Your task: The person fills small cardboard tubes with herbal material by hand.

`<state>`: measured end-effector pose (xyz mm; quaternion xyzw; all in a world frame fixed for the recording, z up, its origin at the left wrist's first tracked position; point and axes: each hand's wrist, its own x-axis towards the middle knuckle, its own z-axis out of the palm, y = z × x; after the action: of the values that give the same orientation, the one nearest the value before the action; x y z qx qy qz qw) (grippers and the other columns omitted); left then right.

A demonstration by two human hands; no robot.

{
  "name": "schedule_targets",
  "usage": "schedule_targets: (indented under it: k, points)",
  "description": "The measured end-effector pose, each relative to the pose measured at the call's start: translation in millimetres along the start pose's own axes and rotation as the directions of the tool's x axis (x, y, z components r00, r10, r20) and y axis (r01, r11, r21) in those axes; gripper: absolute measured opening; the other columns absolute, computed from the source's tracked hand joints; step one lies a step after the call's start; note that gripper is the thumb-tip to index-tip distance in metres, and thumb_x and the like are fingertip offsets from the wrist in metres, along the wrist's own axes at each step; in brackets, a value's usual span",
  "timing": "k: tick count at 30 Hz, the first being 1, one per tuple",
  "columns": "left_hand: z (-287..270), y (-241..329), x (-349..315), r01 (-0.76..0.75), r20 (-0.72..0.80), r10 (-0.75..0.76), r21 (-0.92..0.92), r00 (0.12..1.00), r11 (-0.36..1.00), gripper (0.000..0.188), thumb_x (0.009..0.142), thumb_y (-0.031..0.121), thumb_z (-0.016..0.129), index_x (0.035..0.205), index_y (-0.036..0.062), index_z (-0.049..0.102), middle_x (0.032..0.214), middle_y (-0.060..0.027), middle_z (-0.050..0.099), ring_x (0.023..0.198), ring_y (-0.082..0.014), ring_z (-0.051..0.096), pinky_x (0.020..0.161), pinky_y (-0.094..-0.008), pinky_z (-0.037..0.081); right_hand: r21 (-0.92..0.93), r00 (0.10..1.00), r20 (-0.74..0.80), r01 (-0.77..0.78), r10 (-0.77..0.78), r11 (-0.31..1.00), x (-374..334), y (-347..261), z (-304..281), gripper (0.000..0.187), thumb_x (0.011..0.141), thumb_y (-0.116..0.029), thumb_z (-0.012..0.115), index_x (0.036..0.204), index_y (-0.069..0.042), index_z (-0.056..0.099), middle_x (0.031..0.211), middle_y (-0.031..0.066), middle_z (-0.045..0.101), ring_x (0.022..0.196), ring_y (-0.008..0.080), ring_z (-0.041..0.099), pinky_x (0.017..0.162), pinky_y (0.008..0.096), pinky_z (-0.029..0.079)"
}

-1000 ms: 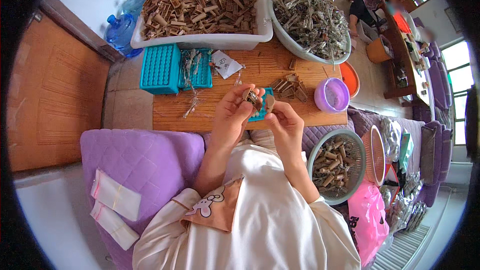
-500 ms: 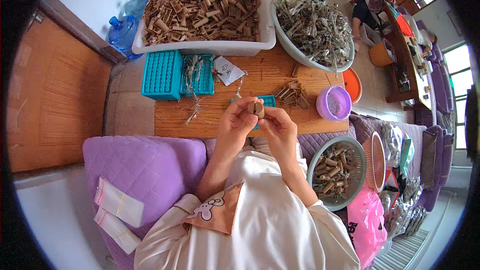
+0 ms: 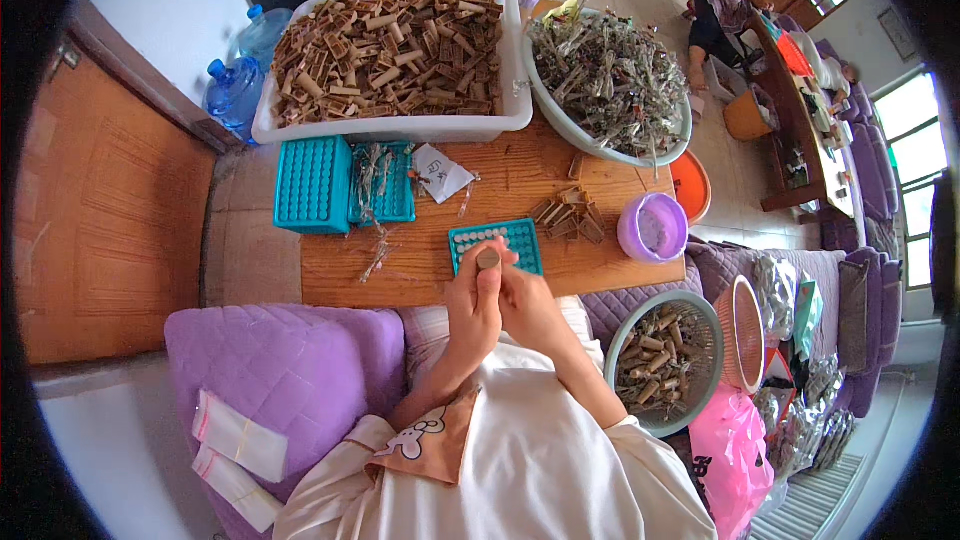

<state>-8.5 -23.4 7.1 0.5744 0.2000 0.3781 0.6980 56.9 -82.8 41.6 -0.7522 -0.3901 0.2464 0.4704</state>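
Just above my lap, at the near edge of the wooden table (image 3: 400,275), I hold a short brown cylinder (image 3: 488,258) with one round end facing up. My left hand (image 3: 470,310) is closed around it, thumb along its near side. Pressed against it from the right, my right hand (image 3: 532,308) has its fingers curled around the piece, partly hidden. Right behind my hands lies a teal tray (image 3: 525,240) with small whitish discs in rows. Several loose brown half-shells (image 3: 570,213) lie to its right, beside a purple tub (image 3: 655,227).
A white bin (image 3: 400,128) heaped with brown shells and a pale basin (image 3: 600,148) of wired parts stand at the back. Teal trays (image 3: 312,185) with wires sit at left. A grey basket (image 3: 712,360) of brown cylinders is at my right. Another person (image 3: 725,0) is far right.
My hands have moved closer together and turned the brown cylinder so its end faces up. They sit nearer to me, and more of the teal tray shows. The view has shifted slightly.
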Motion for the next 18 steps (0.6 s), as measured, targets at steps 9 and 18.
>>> schedule_targets:
  k: [9, 18]
  points:
    - [-1.1, -44.8, -11.0, 0.202, -0.124, -0.247, -0.292, 0.961, 0.935, 0.032, 0.086, 0.034, 0.039, 0.095, 0.0034, 0.043, 0.083, -0.0050, 0.047, 0.080, -0.0142, 0.045, 0.076, -0.0290, 0.038, -0.099, 0.997, 0.078, 0.004, 0.004, 0.995, -9.5, 42.0, 25.5, 0.043, 0.077, -0.013, 0.046, 0.117, 0.001, 0.036, 0.078, 0.0240, 0.053, 0.074, 0.0371, 0.052, 0.061, 0.0393, 0.041]
    - [-1.9, -29.6, -0.5, 0.281, -0.041, -0.435, -0.710, 0.900, 0.646, 0.036, 0.079, 0.041, 0.048, 0.099, 0.0119, 0.041, 0.081, -0.0026, 0.044, 0.086, -0.0138, 0.047, 0.069, -0.0254, 0.042, -0.128, 0.926, -0.366, -0.148, 0.091, 0.981, -19.9, 57.5, -98.3, 0.021, 0.078, -0.005, 0.046, 0.098, -0.003, 0.051, 0.076, 0.0026, 0.054, 0.068, 0.0093, 0.049, 0.057, 0.0234, 0.039]
